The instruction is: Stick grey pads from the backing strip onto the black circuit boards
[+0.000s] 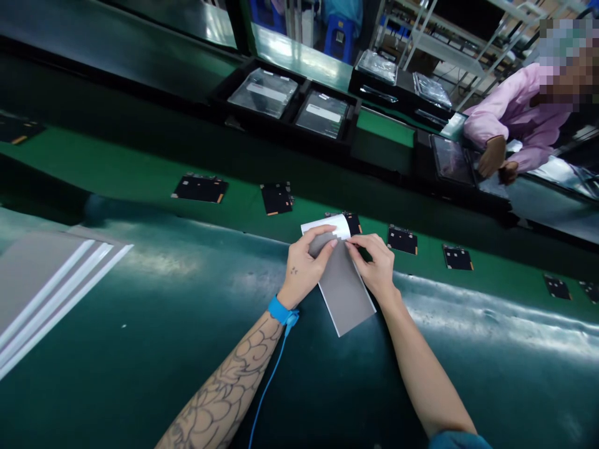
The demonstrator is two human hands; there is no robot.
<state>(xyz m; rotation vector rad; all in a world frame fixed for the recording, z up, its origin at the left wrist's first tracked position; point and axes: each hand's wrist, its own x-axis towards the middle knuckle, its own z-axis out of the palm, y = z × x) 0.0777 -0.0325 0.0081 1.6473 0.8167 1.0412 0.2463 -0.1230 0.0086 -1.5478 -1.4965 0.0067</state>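
Note:
A grey sheet [345, 293] with a white backing is between my hands, its top end bent over so the white side shows. My left hand [306, 259] grips it on the left, with thumb and fingers closed at the bend. At the bend's right edge my right hand [375, 260] pinches with thumb and forefinger; any small piece between those fingertips is too small to make out. A blue wrist strap [283, 312] with a cord is on my left wrist. Just behind the sheet lies a black circuit board [353, 222], partly hidden by it.
More grey sheets [37, 274] with white edges lie stacked at left. Several black boards [200, 188] are spaced along the green belt [140, 168]. Beyond are black trays [322, 140] holding flat panels. At the far right, a person in a pink sleeve [510, 93] works at another tray.

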